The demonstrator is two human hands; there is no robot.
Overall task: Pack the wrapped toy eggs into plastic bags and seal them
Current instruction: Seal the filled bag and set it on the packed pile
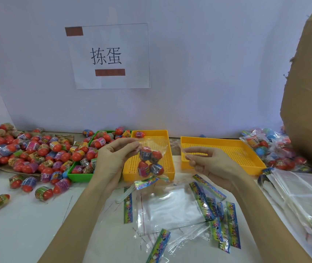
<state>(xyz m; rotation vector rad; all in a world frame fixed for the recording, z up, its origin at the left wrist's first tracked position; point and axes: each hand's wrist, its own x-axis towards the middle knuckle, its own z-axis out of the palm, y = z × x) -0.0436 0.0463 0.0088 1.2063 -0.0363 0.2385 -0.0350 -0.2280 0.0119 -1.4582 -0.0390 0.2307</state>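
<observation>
Above the near yellow tray (167, 162), my left hand (113, 158) pinches the top edge of a clear plastic bag (152, 160), which hangs in front of that tray with four wrapped toy eggs (149, 162) inside and a colourful printed strip at its lower end. My right hand (211, 164) is to the right of the tray, fingers curled, thumb and fingertips closed on a thin clear strip of film; what exactly it is I cannot tell. Left of the tray, touching its side, sits a green tray (79, 177) filled with loose eggs, and beyond that a big heap of eggs (18, 149) spreads over cardboard on the desk (28, 224). Right of the tray, a gap apart, lies a second yellow tray (246, 149). Nearer me than the tray, empty bags (172, 207) with printed strips lie flat. Filled bags (273, 149) are piled far right of the tray, beside a cardboard box (310, 92).
</observation>
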